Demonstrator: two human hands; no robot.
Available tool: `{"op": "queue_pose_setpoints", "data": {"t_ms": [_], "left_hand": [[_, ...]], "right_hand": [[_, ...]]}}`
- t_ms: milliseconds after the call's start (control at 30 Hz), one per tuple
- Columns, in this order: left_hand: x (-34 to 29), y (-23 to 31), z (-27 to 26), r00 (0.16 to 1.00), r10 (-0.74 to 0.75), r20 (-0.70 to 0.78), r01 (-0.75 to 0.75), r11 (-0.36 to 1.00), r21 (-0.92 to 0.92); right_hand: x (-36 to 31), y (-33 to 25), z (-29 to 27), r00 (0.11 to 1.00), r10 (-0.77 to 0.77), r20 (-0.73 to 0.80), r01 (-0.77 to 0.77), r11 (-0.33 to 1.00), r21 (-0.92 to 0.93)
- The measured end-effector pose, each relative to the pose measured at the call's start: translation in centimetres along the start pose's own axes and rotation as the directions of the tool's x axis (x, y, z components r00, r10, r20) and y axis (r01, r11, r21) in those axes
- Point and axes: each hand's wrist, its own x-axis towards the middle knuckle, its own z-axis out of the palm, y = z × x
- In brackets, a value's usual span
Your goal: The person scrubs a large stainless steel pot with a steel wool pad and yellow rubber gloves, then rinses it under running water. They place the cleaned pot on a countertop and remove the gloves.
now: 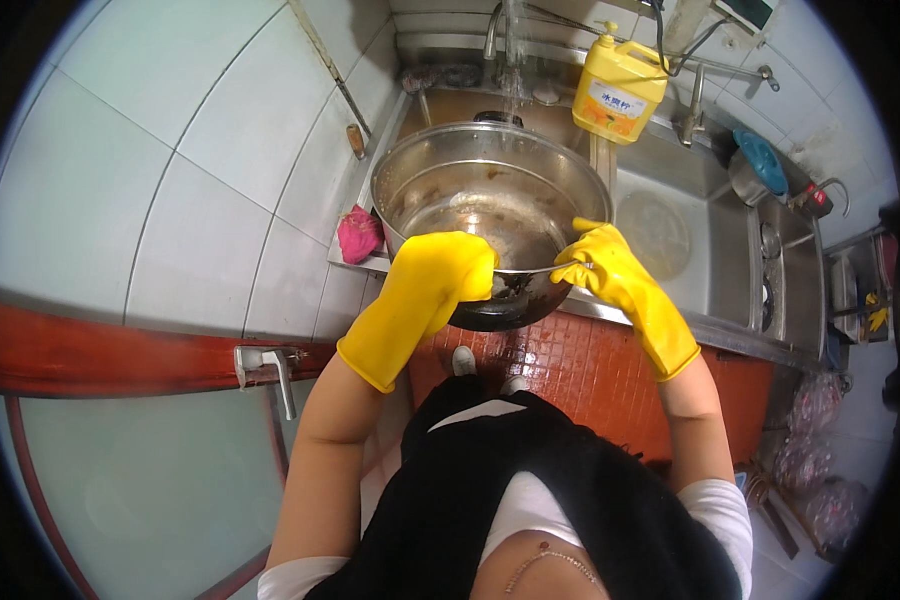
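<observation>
A big round stainless steel pot (490,190) with dark handles rests over the left sink basin, its inside stained brown in places. I wear yellow rubber gloves on both hands. My left hand (450,265) is closed at the near rim, left of the dark near handle (502,312); its fingertips are hidden. Right of that handle, my right hand (598,258) grips the rim, with fingers bent over it. A stream of water (513,75) falls from above at the pot's far side.
A yellow pump jug (620,90) stands behind the sink divider. To the right is another steel basin (660,235), with a pot and blue lid (760,160) beyond. A pink cloth (359,235) lies at the left sink edge. Red floor tiles (590,370) look wet.
</observation>
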Motion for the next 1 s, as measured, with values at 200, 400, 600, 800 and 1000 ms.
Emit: {"op": "queue_pose_setpoints", "data": {"t_ms": [200, 400, 600, 800, 1000], "left_hand": [[0.4, 2.4, 0.7, 0.997, 0.024, 0.067, -0.038, 0.974, 0.224], [-0.6, 2.8, -0.3, 0.996, -0.08, 0.031, 0.08, 0.997, 0.015], [-1.0, 2.4, 1.0, 1.0, -0.029, 0.001, 0.029, 1.0, 0.005], [-1.3, 0.4, 1.3, 0.995, -0.068, 0.067, 0.047, 0.961, 0.272], [-2.2, 1.3, 1.3, 0.995, -0.076, 0.06, 0.075, 0.997, 0.021]], "right_hand": [[0.2, -1.8, 1.7, 0.997, 0.03, -0.071, -0.033, 0.999, -0.043], [0.3, -1.9, 1.3, 0.996, 0.085, -0.008, -0.085, 0.971, -0.222], [0.5, -2.2, 1.4, 0.998, 0.057, 0.035, -0.053, 0.994, -0.095], [1.2, -4.1, 1.3, 0.971, 0.235, 0.044, -0.228, 0.966, -0.126], [0.8, -5.0, 0.6, 0.951, 0.277, 0.137, -0.242, 0.943, -0.226]]}}
